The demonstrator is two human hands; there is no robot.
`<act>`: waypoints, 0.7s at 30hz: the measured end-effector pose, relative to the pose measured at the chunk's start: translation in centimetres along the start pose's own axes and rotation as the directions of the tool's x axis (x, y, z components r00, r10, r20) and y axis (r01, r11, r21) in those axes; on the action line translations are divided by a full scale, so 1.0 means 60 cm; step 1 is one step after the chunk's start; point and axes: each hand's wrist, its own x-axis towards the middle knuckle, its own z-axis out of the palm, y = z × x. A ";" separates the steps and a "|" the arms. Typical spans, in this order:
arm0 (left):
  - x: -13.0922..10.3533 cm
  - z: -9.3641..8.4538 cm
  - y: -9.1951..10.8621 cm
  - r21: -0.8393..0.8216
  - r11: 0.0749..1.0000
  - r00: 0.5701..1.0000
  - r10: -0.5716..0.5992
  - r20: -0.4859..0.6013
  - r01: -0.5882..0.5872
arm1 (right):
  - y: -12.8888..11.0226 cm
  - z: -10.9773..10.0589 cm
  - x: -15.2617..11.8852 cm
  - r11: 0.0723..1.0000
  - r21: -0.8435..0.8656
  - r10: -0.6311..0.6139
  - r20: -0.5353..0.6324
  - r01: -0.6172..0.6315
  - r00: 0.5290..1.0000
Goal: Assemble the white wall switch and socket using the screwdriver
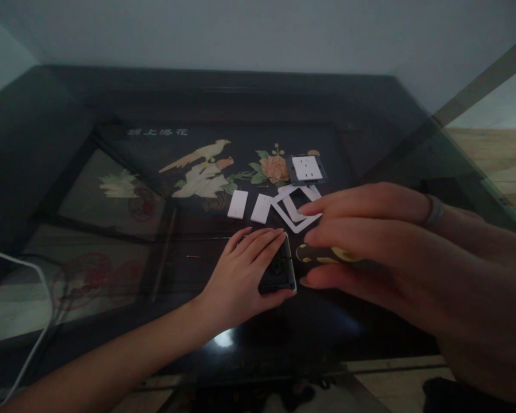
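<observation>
Right, our left hand [241,269] is closed across the black module [277,276], thumb on the near edge, fingers over the far one, module down on the surface [155,321]. Our right hand [413,244] is half open just to its right, fingers and thumb parted, no grip we can see. Beyond: two white plates [238,204], a white frame [285,216], a socket unit [307,168].

Frames [287,215] behind module [279,279], socket [307,168] behind frames
</observation>
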 end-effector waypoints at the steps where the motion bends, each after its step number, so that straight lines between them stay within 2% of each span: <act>1: 0.001 -0.001 0.000 0.000 1.000 1.000 -0.008 0.017 0.008 | 0.000 -0.004 -0.001 1.000 0.017 0.001 0.050 -0.001 0.999; 5: 0.003 -0.003 0.000 0.009 1.000 1.000 -0.012 0.020 0.012 | -0.001 -0.019 -0.002 0.995 0.085 0.042 0.162 -0.057 0.986; 8: 0.001 -0.003 0.001 0.014 1.000 1.000 0.003 0.004 -0.003 | 0.003 -0.012 -0.001 0.998 0.049 0.042 0.070 -0.045 0.997; 11: -0.001 -0.002 0.001 0.007 1.000 1.000 0.009 -0.012 -0.009 | 0.007 0.004 -0.002 0.994 -0.112 0.017 -0.032 -0.020 0.999; 14: 0.000 -0.002 0.001 0.007 1.000 1.000 -0.007 0.017 0.007 | 0.004 0.007 -0.002 0.982 -0.191 -0.005 -0.018 0.002 1.000; 19: 0.001 -0.001 0.000 0.011 1.000 1.000 -0.012 0.014 0.011 | -0.005 -0.014 0.004 0.993 0.023 0.110 0.162 -0.115 0.981; 21: 0.001 -0.001 0.000 0.010 1.000 1.000 -0.004 0.006 0.004 | -0.002 -0.015 0.004 0.989 0.084 0.104 0.180 -0.120 0.978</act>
